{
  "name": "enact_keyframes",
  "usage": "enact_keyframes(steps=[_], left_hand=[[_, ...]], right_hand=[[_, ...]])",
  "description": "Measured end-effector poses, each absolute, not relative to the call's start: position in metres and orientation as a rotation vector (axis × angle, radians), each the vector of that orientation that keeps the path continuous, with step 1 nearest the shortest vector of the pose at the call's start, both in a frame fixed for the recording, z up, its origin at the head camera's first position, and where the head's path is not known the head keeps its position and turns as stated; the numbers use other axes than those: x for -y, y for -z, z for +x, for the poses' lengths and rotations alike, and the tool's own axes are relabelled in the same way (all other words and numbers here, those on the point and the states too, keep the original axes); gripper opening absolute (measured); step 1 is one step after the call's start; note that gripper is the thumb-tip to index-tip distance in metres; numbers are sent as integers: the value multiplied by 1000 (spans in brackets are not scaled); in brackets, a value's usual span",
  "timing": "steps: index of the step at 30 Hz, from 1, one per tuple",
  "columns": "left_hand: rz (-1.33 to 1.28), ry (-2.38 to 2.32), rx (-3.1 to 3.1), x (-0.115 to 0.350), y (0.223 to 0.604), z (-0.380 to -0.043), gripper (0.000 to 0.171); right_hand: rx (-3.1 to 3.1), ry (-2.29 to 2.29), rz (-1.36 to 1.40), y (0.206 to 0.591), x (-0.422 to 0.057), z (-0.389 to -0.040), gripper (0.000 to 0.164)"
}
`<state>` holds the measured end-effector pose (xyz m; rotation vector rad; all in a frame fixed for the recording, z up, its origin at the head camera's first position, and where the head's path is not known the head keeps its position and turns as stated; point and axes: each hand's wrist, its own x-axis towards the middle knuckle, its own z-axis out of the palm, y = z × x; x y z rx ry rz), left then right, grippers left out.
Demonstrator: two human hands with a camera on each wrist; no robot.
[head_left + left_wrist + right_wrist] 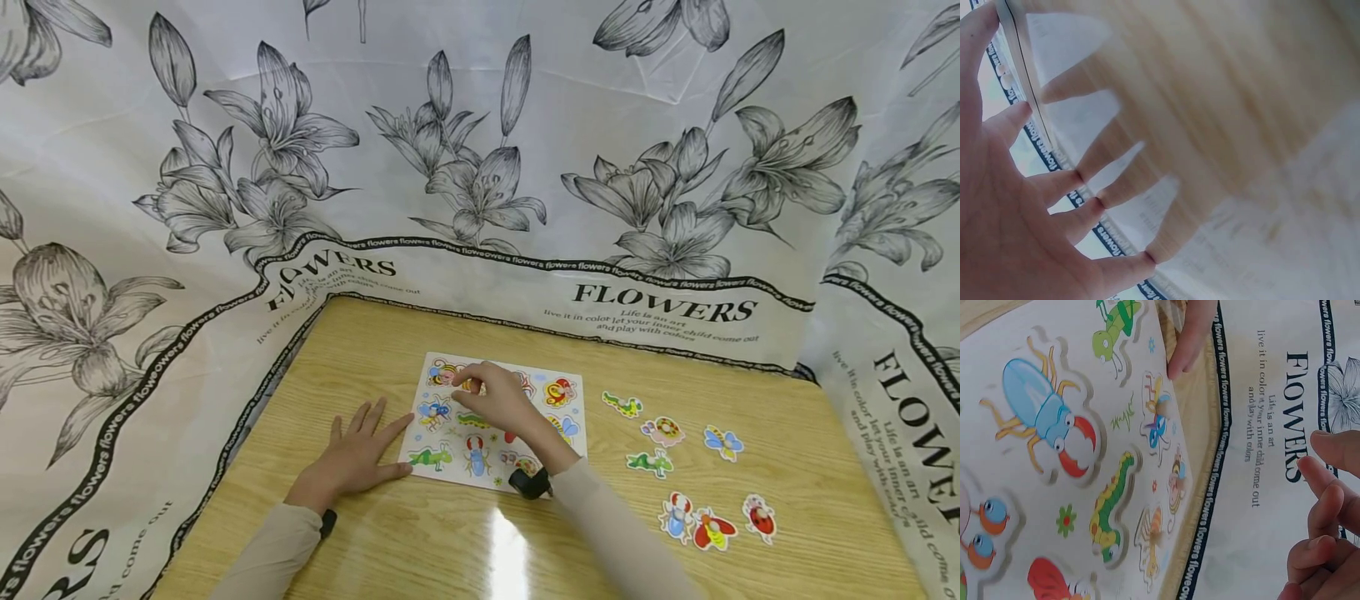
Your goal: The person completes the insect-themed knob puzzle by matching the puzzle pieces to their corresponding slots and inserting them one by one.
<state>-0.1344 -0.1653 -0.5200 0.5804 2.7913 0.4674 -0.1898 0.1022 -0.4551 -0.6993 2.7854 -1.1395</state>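
The puzzle board [459, 471] near the table's [337, 350] far edge could slip if the empty, loosely bent right hand [501, 402] bumps it, because the left hand [354, 454], spread flat, touches only its side.

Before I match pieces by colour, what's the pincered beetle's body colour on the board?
The beetle has a light blue body, clearest in the right wrist view.

the left hand [351, 457] faces palm down, fingers [1057, 187] spread. the right hand [495, 398] bends its thumb [1338, 449] and index finger [1317, 477] close, slightly apart. pale long sleeves [626, 533] cover both arms [266, 554].
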Motion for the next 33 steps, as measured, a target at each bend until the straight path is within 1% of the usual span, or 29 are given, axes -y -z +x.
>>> enact_keyframes(steps=[11,19,29,33], left_hand=[[582,-472,-2797,166,519,-134,79],[576,-476,-2792,166,520,-134,79],[579,-468,-2794,167,523,-134,80],[579,-476,-2786,167,525,-134,81]], right_hand=[[-2836,1175,-584,455,-146,-187,18],[-2882,1246,-510,455,-185,-182,15],[-2950,1290,-335,458,-229,-179,15],[-2986,1287,-263,459,-247,-178,18]])
